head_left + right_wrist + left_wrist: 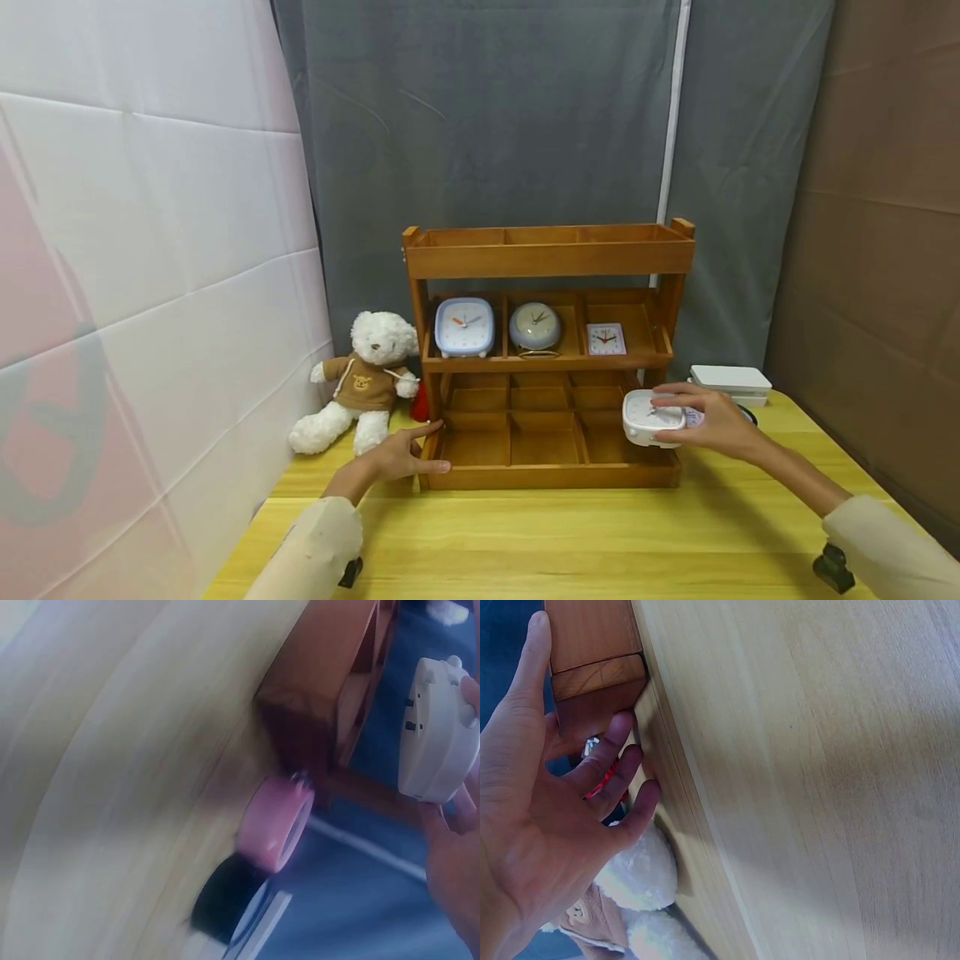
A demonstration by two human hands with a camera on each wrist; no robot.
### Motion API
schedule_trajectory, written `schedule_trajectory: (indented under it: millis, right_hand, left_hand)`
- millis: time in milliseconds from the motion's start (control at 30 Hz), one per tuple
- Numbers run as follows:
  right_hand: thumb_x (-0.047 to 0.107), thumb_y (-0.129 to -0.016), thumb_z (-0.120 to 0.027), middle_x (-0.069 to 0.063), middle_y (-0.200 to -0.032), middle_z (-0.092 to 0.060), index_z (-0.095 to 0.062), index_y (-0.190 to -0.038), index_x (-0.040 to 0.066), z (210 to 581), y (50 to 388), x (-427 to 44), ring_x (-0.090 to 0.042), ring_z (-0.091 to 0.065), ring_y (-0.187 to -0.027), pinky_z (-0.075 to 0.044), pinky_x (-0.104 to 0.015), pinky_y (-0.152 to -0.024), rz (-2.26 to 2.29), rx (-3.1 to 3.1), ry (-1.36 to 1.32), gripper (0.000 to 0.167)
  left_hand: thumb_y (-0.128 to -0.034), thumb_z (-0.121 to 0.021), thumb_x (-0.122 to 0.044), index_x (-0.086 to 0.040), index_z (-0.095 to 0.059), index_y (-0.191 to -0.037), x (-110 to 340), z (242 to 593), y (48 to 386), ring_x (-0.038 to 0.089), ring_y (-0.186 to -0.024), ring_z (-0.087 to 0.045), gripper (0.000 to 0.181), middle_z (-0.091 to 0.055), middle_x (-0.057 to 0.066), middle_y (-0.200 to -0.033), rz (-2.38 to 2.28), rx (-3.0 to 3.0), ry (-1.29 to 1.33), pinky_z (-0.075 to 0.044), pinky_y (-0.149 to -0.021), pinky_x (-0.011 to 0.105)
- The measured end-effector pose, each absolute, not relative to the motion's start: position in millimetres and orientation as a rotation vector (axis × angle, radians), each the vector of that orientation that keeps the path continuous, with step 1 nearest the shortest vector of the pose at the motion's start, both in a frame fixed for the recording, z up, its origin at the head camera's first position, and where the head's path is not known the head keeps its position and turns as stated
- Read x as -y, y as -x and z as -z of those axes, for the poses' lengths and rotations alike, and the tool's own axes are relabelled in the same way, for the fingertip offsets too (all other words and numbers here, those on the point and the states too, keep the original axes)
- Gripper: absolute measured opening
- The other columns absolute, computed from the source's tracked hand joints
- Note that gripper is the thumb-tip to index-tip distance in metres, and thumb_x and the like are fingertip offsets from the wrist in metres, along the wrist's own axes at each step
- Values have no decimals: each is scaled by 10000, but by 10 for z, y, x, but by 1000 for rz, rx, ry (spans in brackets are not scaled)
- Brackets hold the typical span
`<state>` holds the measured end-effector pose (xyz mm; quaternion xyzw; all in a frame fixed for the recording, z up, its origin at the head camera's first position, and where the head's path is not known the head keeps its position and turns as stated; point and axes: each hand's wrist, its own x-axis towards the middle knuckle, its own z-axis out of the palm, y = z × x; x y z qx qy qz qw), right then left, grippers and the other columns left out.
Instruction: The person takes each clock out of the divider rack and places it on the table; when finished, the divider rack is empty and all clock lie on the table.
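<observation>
My right hand (716, 421) grips a white alarm clock (651, 417), thumb on one edge and fingers on the other. It is above the right end of the wooden shelf's (551, 477) lowest tier. In the right wrist view, the clock's back with small black knobs (410, 726) shows. My left hand (393, 454) holds the shelf's front left corner, with the thumb at the front board and fingers round the side. On the middle tier stand a light-blue square clock (464, 327), a round grey clock (535, 326) and a small square clock (606, 339).
Left of the shelf sits a white teddy bear (365, 383) in a brown hoodie, with a red object (420, 403) beside it. At right are a pink round clock (264, 825), a black round one (225, 900) and white boxes (731, 380). Grey curtain (487, 117) hangs behind.
</observation>
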<state>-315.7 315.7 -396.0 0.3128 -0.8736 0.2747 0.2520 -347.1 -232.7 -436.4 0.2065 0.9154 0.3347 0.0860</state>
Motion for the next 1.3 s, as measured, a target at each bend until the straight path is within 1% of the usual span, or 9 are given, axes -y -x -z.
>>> schedule_trajectory:
  millis: [167,300,467,600,800,933,1033,1133,1300]
  right_hand:
    - [278,-718,-974,-66,-1266,-711,-810,-1171,154,3995,3133,-3389,-249,-627,-1165,-382,-65,-896,-706,2383,-808,497]
    - [281,-719,-971,-90,-1276,-704,-812,-1167,163,4048,3124,-3560,-177,-601,-1212,-340,-38,-933,-707,2393,-770,489]
    - [248,-698,-980,-128,-1259,-701,-817,-1144,152,4134,3129,-3743,-58,-569,-1211,-349,-42,-916,-711,2378,-765,485]
    - [251,-671,-991,-103,-1217,-719,-826,-1117,158,4212,3093,-3835,22,-564,-1147,-382,-65,-865,-675,2377,-757,485]
    - [316,-648,-1000,-47,-1183,-735,-838,-1069,209,4286,3005,-3875,-22,-623,-1062,-407,-87,-832,-638,2419,-701,463]
    - [344,-659,-994,-35,-1186,-737,-840,-1067,218,4331,2967,-3893,-53,-632,-1062,-452,-138,-796,-618,2454,-678,454]
    - [342,-669,-989,-26,-1186,-734,-838,-1075,213,4375,2945,-3909,-60,-620,-1081,-465,-169,-802,-622,2478,-665,453]
    - [335,-680,-984,-23,-1192,-732,-836,-1079,212,4425,2916,-3918,-29,-594,-1101,-445,-157,-834,-647,2502,-663,443]
    - [320,-689,-981,-32,-1186,-739,-834,-1072,217,4535,2879,-3930,44,-559,-1129,-364,-70,-898,-698,2501,-704,422]
  left_hand:
    - [-884,-827,-464,-94,-369,-1620,2324,4339,3451,106,-596,-368,942,-401,-46,-629,-986,-2732,-606,-337,-577,281]
    - [-884,-828,-463,-98,-371,-1620,2332,4338,3448,105,-604,-381,940,-398,-48,-629,-986,-2725,-607,-348,-585,278]
    - [-881,-833,-457,-85,-372,-1617,2348,4353,3459,96,-578,-355,944,-380,-54,-612,-996,-2722,-617,-331,-563,268]
    - [-879,-834,-460,-75,-372,-1615,2347,4362,3469,94,-553,-318,950,-369,-55,-600,-1008,-2715,-626,-306,-538,263]
    - [-882,-832,-458,-75,-366,-1617,2332,4355,3474,102,-552,-310,951,-362,-51,-601,-1022,-2707,-632,-301,-537,268]
    - [-882,-833,-453,-78,-365,-1619,2327,4340,3465,107,-563,-327,950,-360,-49,-605,-1024,-2709,-632,-317,-546,270]
    - [-883,-831,-456,-85,-367,-1619,2326,4336,3469,106,-564,-328,946,-360,-49,-604,-1020,-2713,-625,-317,-548,270]
    - [-883,-830,-459,-87,-366,-1620,2325,4336,3468,106,-568,-326,948,-358,-50,-609,-1019,-2716,-622,-316,-552,272]
    - [-885,-833,-441,-72,-358,-1620,2327,4351,3459,106,-590,-351,949,-365,-51,-630,-1026,-2714,-631,-329,-564,276]
